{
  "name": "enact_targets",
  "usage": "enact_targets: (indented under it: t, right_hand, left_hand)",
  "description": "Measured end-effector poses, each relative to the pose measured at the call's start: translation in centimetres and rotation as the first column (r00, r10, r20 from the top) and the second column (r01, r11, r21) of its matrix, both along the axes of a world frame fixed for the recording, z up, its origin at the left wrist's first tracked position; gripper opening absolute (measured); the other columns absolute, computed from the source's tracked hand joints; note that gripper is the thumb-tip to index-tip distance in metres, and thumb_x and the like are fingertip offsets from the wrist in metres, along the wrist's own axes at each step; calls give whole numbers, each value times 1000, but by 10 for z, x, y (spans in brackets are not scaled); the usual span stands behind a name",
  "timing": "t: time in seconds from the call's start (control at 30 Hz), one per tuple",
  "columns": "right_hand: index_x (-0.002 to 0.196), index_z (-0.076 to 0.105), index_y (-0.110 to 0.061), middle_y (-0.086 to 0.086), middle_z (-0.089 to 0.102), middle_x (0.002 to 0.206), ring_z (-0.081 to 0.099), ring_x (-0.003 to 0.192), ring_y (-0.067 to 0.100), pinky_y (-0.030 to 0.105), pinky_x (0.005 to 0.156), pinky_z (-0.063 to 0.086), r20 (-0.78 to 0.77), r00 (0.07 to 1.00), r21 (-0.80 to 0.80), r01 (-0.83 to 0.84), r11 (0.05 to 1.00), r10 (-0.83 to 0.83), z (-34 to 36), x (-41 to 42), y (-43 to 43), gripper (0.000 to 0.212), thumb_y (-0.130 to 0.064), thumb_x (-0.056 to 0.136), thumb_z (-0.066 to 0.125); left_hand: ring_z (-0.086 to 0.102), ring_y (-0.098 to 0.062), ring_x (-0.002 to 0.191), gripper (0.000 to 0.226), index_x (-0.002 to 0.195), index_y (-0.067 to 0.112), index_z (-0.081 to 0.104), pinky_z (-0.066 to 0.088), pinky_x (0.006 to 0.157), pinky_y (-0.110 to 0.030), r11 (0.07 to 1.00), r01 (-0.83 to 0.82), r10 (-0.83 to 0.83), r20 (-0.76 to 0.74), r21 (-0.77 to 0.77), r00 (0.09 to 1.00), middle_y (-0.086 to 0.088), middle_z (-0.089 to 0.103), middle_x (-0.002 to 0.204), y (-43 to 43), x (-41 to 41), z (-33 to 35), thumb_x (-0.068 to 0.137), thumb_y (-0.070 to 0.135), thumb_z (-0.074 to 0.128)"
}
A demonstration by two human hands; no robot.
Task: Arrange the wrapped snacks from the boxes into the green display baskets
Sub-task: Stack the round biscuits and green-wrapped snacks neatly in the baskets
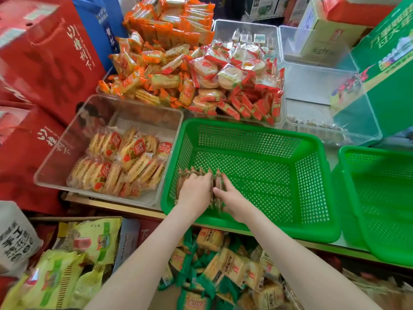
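Observation:
A green mesh basket point(312, 153) stands at the shelf's front. A short row of brown wrapped snacks point(190, 173) stands on edge in its near left corner. My left hand point(196, 189) rests on top of the row with fingers curled over the packs. My right hand point(230, 193) presses against the row's right end, fingers laid along the last pack. Below the shelf, a box of loose snacks in green and tan wrappers point(225, 265) lies between my forearms. A second green basket point(380, 198) sits at the right.
A clear bin of round crackers point(125, 162) sits left of the basket. Behind are heaps of orange packs point(154, 79) and red-wrapped rice crackers point(234, 86), then clear bins point(317, 81). Red gift bags point(44, 63) stand left, a green carton point(393, 74) right.

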State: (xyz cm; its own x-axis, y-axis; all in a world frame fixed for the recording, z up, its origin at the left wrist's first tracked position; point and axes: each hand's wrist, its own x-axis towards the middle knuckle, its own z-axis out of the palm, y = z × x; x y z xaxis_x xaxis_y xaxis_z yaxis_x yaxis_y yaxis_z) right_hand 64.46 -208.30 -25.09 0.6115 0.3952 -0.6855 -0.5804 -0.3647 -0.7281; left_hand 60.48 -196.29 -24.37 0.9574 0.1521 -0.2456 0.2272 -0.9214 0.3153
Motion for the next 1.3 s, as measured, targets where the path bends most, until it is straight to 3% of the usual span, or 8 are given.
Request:
enact_targets:
  t: [0.17,0.37,0.57,0.7,0.83,0.93,1.13,1.3]
  right_hand:
    - [154,9,-30,0,28,155,37,136,22,42,109,33,99,995,-53,19,998,-14,-4,4,2,66,-12,101,44]
    - [153,4,-37,-1,23,158,35,138,19,39,111,31,134,988,-48,-67,997,72,-5,8,-1,70,-18,100,47]
    - [148,-2,-51,1,29,155,46,123,20,46,97,49,-20,983,-63,-185,981,185,0,9,-1,84,-13,97,54]
    - [149,0,-48,5,15,160,47,121,22,40,85,57,-82,963,-74,-262,962,256,5,6,-1,88,-8,94,56]
    - [149,-10,-45,5,20,159,55,118,30,42,93,52,71,869,-305,-448,840,490,3,4,-5,86,-26,96,55]
    - [151,-8,-39,8,25,157,58,115,28,36,94,49,167,804,-395,-476,786,571,6,2,-9,82,-30,97,53]
    - [147,34,-17,3,41,149,46,129,17,27,104,36,339,797,-452,-329,829,501,21,-5,-49,51,-27,99,49]
    - [123,61,-13,-5,62,119,55,110,6,7,95,36,573,804,-339,56,939,159,36,-20,-124,30,-7,95,51]
  left_hand:
    - [13,-25,146,71,154,19,11,11,117,-46,996,62,-56,-107,57,993,-9,17,158,18,1,-7,95,41,46]
    - [-5,-18,148,70,154,17,4,-4,117,-52,988,157,-155,-188,-6,970,-3,2,162,20,5,-9,99,38,41]
    - [1,-19,148,73,154,14,6,1,119,-47,980,201,-198,-177,1,964,-4,8,161,28,6,-4,97,36,46]
    - [16,-24,146,71,153,10,17,14,118,-36,965,260,-253,-165,21,953,-8,24,157,30,2,1,94,34,50]
    - [36,-27,134,61,147,10,31,32,111,-39,977,204,-201,-44,66,979,-9,43,145,30,1,-3,93,35,47]
    - [25,-29,140,61,150,9,23,22,116,-41,987,124,-127,19,101,992,-15,28,153,19,-3,-9,98,35,43]
    - [34,-38,136,50,138,-3,44,25,114,-47,985,158,-168,156,75,973,-26,37,146,-24,8,-5,95,21,52]
    - [53,-44,117,41,122,-6,58,43,99,-50,957,289,-277,254,-14,927,-30,54,128,-94,18,5,84,10,58]
